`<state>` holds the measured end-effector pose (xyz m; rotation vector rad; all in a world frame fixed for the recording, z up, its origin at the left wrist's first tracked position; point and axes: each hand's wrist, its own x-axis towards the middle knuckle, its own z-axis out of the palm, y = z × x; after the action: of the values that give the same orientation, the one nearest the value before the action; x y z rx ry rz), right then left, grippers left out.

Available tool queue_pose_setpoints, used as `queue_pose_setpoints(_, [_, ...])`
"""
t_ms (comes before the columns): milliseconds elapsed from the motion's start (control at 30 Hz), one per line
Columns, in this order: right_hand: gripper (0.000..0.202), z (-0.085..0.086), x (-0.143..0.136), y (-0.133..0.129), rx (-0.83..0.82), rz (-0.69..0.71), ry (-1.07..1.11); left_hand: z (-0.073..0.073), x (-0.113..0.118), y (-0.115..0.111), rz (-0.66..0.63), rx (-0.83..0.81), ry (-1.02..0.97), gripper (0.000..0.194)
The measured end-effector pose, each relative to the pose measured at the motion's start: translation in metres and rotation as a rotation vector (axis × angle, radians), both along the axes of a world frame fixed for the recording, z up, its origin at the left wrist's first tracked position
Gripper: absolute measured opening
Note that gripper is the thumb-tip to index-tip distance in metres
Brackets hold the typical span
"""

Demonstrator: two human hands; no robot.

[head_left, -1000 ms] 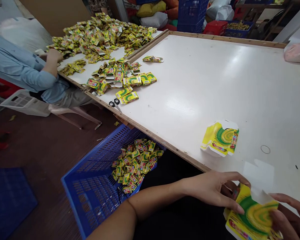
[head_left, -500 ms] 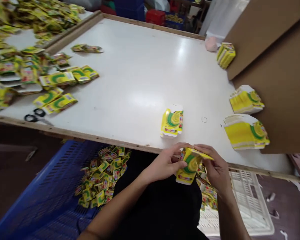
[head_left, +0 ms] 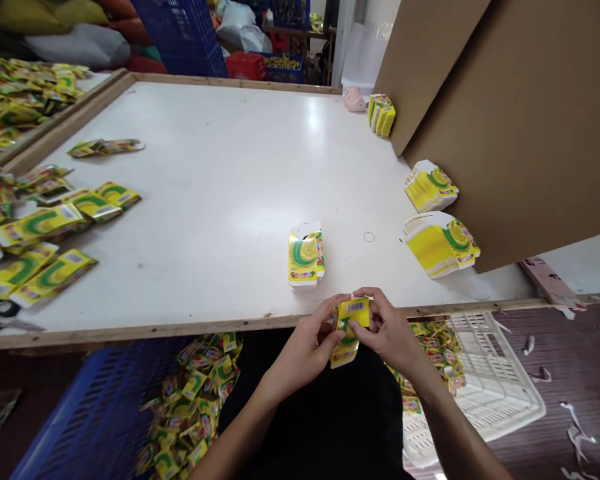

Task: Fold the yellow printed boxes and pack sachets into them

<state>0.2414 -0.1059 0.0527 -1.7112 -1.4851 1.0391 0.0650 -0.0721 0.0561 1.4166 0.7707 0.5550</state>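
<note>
Both hands hold one small yellow-and-green carton point(head_left: 349, 331) above my lap, just in front of the table's edge. My left hand point(head_left: 310, 343) grips its left side, thumb on the front face. On the right side, my right hand point(head_left: 387, 330) has its fingers behind the carton and its thumb on the front. A barcode shows on the upper flap, which is folded toward me. On the table just beyond lies a small stack of flat cartons point(head_left: 304, 257). Two fanned stacks, a nearer one point(head_left: 443, 245) and a farther one point(head_left: 431, 187), lie to the right.
Filled packs point(head_left: 55, 273) and black-handled scissors point(head_left: 3, 317) lie at the left. Tall cardboard point(head_left: 520, 120) stands at the right, with a carton bundle point(head_left: 381, 115) beside it. A blue crate point(head_left: 100, 400) and a white basket point(head_left: 495, 373), both holding packs, sit below the wooden table edge point(head_left: 145, 331).
The carton's upper flap, earlier sticking out to the right, is now folded down toward me with its barcode showing. My right thumb has come onto the front. The camera view has turned right.
</note>
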Motion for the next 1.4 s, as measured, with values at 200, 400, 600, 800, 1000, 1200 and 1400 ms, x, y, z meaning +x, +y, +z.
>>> queue_pose_setpoints(200, [0.031, 0.004, 0.002, 0.003, 0.07, -0.031, -0.014, 0.001, -0.005, 0.004, 0.062, -0.066, -0.074, 0.048])
queue_pose_setpoints(400, [0.023, -0.005, 0.006, 0.003, 0.207, -0.061, 0.23, -0.007, -0.007, 0.006, 0.045, -0.254, -0.242, 0.051])
queue_pose_setpoints(600, [0.021, 0.005, 0.034, -0.014, 0.07, -0.091, 0.236, -0.007, 0.005, 0.002, 0.025, 0.088, -0.084, 0.042])
queue_pose_setpoints(800, [0.021, 0.013, 0.088, -0.041, -0.038, -0.117, -0.307, -0.011, -0.021, 0.056, 0.295, 0.88, 0.436, 0.048])
queue_pose_setpoints(1000, [0.028, -0.003, 0.043, -0.008, -0.04, -0.029, -0.011, -0.023, -0.039, 0.081, 0.258, 0.923, 0.552, 0.029])
queue_pose_setpoints(1200, [0.038, -0.011, -0.007, 0.036, 0.108, -0.197, 0.307, -0.021, -0.042, 0.074, 0.279, 1.085, 0.436, 0.023])
queue_pose_setpoints(1400, [0.042, -0.012, -0.024, 0.042, 0.163, -0.322, 0.478, -0.015, -0.029, 0.037, 0.15, 1.215, 0.102, 0.036])
